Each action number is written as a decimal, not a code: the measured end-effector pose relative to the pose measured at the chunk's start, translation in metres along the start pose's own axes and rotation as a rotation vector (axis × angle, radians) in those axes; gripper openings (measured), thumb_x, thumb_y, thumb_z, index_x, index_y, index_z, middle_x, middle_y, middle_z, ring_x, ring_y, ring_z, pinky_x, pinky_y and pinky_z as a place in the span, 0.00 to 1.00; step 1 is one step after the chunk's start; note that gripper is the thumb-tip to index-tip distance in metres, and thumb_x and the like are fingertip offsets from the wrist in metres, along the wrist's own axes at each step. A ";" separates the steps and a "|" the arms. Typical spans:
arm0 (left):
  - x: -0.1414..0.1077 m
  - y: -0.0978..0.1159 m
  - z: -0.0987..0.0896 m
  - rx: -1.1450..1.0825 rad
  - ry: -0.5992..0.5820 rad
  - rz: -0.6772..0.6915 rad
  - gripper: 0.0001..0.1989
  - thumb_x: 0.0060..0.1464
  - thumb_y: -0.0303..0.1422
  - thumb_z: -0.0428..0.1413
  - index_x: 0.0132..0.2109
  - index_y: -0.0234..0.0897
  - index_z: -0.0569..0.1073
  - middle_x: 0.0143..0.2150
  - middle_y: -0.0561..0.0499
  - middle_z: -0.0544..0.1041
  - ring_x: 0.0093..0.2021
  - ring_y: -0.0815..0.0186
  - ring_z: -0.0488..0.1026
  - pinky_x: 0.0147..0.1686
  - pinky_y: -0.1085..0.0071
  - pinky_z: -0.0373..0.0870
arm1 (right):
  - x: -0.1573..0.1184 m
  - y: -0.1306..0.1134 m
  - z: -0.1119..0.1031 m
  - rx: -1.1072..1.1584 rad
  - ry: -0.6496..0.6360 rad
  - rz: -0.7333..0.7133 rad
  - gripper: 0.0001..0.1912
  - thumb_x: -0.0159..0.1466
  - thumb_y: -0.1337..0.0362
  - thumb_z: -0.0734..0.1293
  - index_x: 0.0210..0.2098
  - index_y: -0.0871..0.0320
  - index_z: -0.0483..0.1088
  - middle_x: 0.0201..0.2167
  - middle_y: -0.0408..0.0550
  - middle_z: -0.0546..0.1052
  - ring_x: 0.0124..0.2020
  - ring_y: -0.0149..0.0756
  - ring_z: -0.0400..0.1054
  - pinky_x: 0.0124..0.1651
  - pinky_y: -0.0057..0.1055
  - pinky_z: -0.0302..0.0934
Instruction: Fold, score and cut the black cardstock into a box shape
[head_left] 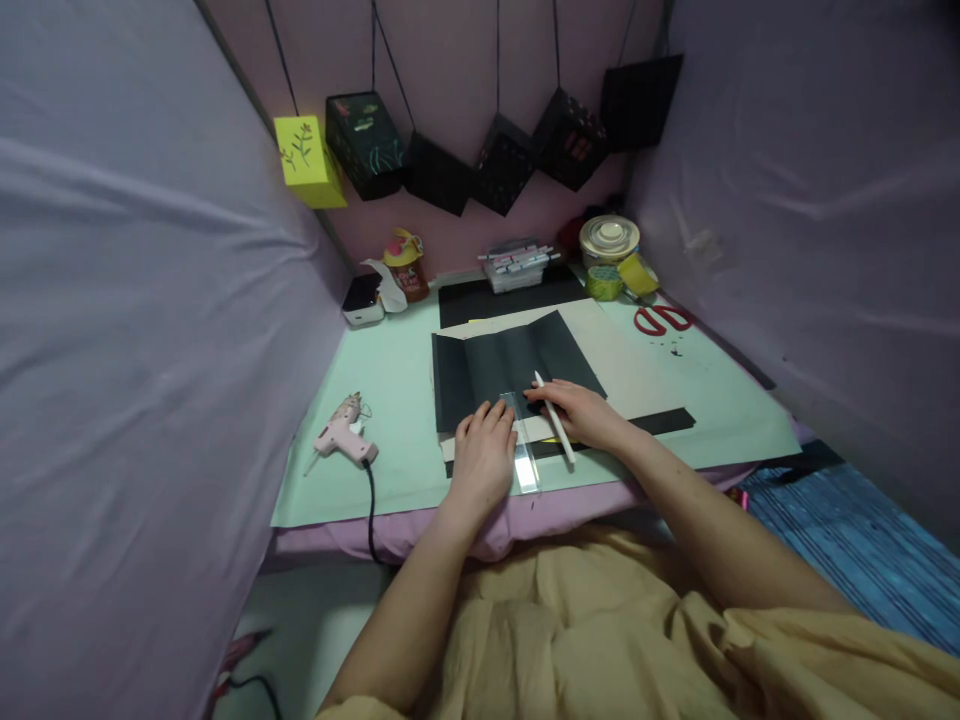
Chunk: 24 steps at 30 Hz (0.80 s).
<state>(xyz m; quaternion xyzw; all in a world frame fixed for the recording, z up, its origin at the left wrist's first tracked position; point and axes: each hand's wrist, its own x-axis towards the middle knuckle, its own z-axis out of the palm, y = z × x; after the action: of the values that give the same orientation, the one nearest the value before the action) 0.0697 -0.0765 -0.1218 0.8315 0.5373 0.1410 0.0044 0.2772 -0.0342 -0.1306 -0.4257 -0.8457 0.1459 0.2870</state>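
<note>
A pink hot glue gun (346, 440) lay at the left of the mint-green table cover (405, 375), its black cord (371, 510) trailing over the near edge. Farther back stood a white box-shaped device (363, 313) and a brown bottle (409, 282) with a yellow top. Slim markers (521, 256) lay on a case at the back; to the right were a lidded tub (609, 238), a patterned tape roll (603, 284) and red-handled scissors (663, 319). Above, a yellow box (307, 165) hung beside several black boxes (504, 165).
</note>
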 end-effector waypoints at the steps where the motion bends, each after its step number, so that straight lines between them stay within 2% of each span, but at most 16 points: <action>1: 0.000 0.000 0.000 0.001 -0.001 0.000 0.19 0.66 0.32 0.45 0.60 0.38 0.68 0.64 0.46 0.67 0.65 0.57 0.60 0.60 0.56 0.57 | 0.000 0.000 0.000 0.001 -0.001 0.001 0.16 0.66 0.67 0.61 0.53 0.54 0.70 0.54 0.52 0.75 0.56 0.42 0.68 0.58 0.44 0.62; 24: -0.001 0.002 0.000 0.023 0.009 -0.004 0.18 0.66 0.33 0.45 0.60 0.38 0.68 0.64 0.47 0.67 0.65 0.57 0.59 0.59 0.56 0.56 | 0.000 -0.001 -0.001 0.016 0.006 0.009 0.17 0.66 0.66 0.61 0.53 0.52 0.70 0.54 0.51 0.75 0.55 0.43 0.68 0.57 0.44 0.63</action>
<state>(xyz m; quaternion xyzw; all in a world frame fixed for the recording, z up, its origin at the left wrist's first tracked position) 0.0711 -0.0786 -0.1223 0.8300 0.5404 0.1382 -0.0074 0.2772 -0.0348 -0.1298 -0.4277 -0.8417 0.1524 0.2923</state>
